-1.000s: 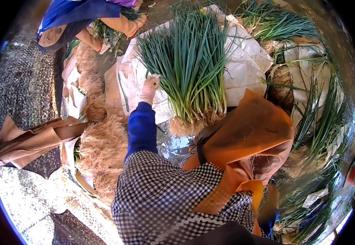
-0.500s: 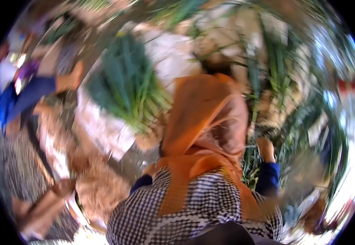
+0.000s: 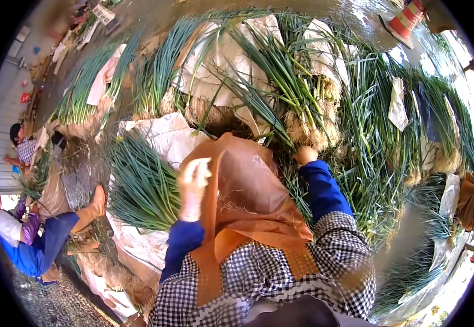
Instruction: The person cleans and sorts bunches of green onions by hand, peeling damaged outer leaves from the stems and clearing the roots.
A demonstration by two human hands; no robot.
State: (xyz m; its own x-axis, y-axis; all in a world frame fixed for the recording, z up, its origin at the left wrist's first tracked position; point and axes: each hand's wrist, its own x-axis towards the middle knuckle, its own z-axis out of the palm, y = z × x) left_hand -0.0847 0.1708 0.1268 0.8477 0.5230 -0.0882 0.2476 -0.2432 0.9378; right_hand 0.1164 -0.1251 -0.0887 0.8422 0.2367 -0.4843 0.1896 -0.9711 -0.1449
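Observation:
My left hand (image 3: 193, 182), in a pale glove, is raised beside the orange apron (image 3: 248, 180) over my lap. Its fingers are apart and slightly bent, holding nothing. Just left of it, a loose bunch of green onions (image 3: 141, 185) lies on a whitish sheet (image 3: 166, 136). My right hand (image 3: 305, 156) is closed just below the shaggy roots (image 3: 308, 131) of another bunch. Some long green stalks (image 3: 261, 114) slant down to its fingers. What it grips is hidden by the hand.
More green onions (image 3: 367, 109) and pale sheets (image 3: 226, 65) spread ahead and right. A person in blue (image 3: 35, 240) sits at left, another person (image 3: 24, 144) farther back. A red and white cone (image 3: 406, 22) stands at upper right.
The view has swung to the right. My left hand has left the onion bunch and now shows raised by the apron. My right hand has come into view and reached forward to the roots.

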